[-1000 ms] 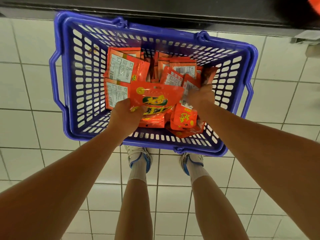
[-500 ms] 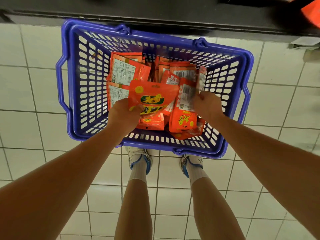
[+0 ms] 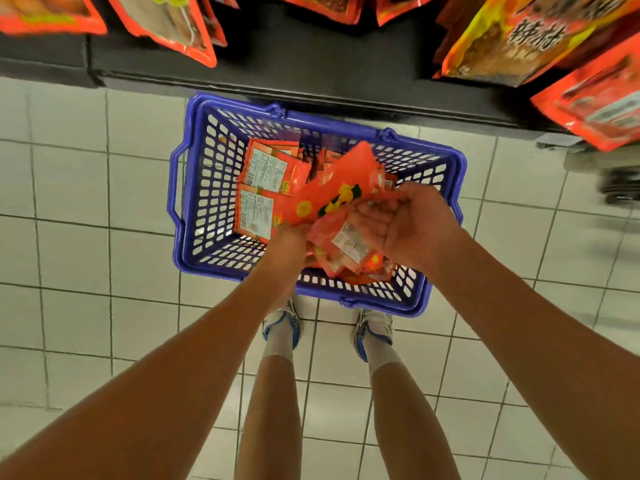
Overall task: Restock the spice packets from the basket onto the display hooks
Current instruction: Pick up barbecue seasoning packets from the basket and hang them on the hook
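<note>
A blue plastic basket [image 3: 204, 202] stands on the tiled floor with several orange spice packets [image 3: 268, 169] lying in it. Above the basket my left hand [image 3: 289, 247] grips the lower edge of an orange packet with a yellow and green print [image 3: 332, 192]. My right hand [image 3: 412, 223] holds a bunch of packets [image 3: 349, 242] against its palm, fingers curled round them. The two hands are close together and the packets overlap. Along the top edge hang display packets [image 3: 519, 36] in orange and yellow.
A dark shelf base [image 3: 311, 74] runs behind the basket. My two feet in white and blue shoes [image 3: 282, 323] stand just in front of the basket. White floor tiles [image 3: 86, 237] spread to the left and right. A blurred grey object [image 3: 620, 188] sits at the right edge.
Both hands have risen out of the basket with their packets and come together. The view has tilted up, so the hanging display packets now show at the top.
</note>
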`<state>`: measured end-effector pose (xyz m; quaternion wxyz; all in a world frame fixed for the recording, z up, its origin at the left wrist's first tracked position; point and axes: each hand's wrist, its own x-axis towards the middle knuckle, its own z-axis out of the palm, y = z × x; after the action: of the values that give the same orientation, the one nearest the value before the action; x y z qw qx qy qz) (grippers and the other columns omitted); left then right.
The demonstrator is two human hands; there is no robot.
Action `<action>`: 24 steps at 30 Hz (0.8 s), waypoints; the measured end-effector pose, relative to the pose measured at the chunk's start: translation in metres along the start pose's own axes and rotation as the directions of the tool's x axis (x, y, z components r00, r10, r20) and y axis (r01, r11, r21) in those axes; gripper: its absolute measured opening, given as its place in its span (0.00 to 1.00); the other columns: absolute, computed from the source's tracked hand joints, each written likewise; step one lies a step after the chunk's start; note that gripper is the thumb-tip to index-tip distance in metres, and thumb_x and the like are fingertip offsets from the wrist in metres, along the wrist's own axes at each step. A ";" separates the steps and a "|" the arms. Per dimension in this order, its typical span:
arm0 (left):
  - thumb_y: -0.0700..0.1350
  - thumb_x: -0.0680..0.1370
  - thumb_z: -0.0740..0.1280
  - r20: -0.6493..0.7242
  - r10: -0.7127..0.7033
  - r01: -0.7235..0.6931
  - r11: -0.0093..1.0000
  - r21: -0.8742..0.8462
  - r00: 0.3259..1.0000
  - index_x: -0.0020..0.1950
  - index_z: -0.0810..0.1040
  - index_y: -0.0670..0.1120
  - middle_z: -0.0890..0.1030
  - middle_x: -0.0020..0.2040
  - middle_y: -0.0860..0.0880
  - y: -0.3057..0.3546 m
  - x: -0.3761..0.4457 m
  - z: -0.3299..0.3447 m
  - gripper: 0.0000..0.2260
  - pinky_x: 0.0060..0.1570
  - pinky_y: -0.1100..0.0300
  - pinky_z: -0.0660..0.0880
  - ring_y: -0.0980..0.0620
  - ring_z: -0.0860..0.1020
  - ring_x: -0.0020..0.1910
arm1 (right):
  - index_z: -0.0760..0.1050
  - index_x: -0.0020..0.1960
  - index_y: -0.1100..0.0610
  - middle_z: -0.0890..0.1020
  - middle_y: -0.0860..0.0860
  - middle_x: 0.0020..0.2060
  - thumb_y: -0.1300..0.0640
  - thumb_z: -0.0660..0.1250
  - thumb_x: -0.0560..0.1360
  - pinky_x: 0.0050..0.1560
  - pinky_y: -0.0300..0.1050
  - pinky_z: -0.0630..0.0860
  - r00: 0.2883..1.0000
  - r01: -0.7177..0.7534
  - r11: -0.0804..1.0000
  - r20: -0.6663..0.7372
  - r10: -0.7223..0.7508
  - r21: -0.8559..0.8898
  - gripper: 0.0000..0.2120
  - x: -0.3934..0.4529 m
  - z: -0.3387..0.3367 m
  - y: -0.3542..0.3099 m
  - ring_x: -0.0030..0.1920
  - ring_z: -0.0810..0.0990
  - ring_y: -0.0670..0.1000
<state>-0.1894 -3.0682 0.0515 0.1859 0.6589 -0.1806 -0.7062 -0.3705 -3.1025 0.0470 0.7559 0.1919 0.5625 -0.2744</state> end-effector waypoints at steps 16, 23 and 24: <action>0.43 0.82 0.67 -0.075 0.115 -0.124 0.984 -0.129 0.990 0.55 0.81 0.48 0.87 0.51 0.47 0.075 -0.111 -0.023 0.05 0.46 0.51 0.83 0.47 0.86 0.48 | 0.79 0.46 0.55 0.86 0.56 0.41 0.51 0.67 0.80 0.36 0.44 0.80 0.899 0.377 0.745 0.026 -0.437 -0.551 0.08 -0.142 0.091 -0.005 0.37 0.84 0.51; 0.45 0.76 0.74 -0.124 0.313 -0.331 0.929 -0.164 0.942 0.56 0.85 0.50 0.87 0.54 0.45 0.161 -0.223 -0.029 0.09 0.55 0.47 0.81 0.45 0.85 0.53 | 0.71 0.69 0.44 0.74 0.46 0.61 0.43 0.75 0.72 0.57 0.43 0.73 0.674 0.527 -0.028 0.438 -0.595 -0.849 0.28 -0.264 0.150 0.034 0.56 0.76 0.45; 0.45 0.75 0.74 -0.128 0.344 -0.362 0.918 -0.160 0.930 0.52 0.86 0.52 0.87 0.52 0.46 0.176 -0.242 -0.030 0.07 0.53 0.50 0.81 0.46 0.86 0.53 | 0.69 0.72 0.46 0.73 0.46 0.62 0.43 0.75 0.71 0.58 0.43 0.72 0.649 0.548 -0.077 0.481 -0.590 -0.833 0.33 -0.282 0.161 0.039 0.59 0.74 0.45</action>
<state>-0.1398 -3.0995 0.3458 0.3779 0.6294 -0.2223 -0.6415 -0.2868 -3.1131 0.3632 0.5043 -0.5561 0.6408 -0.1605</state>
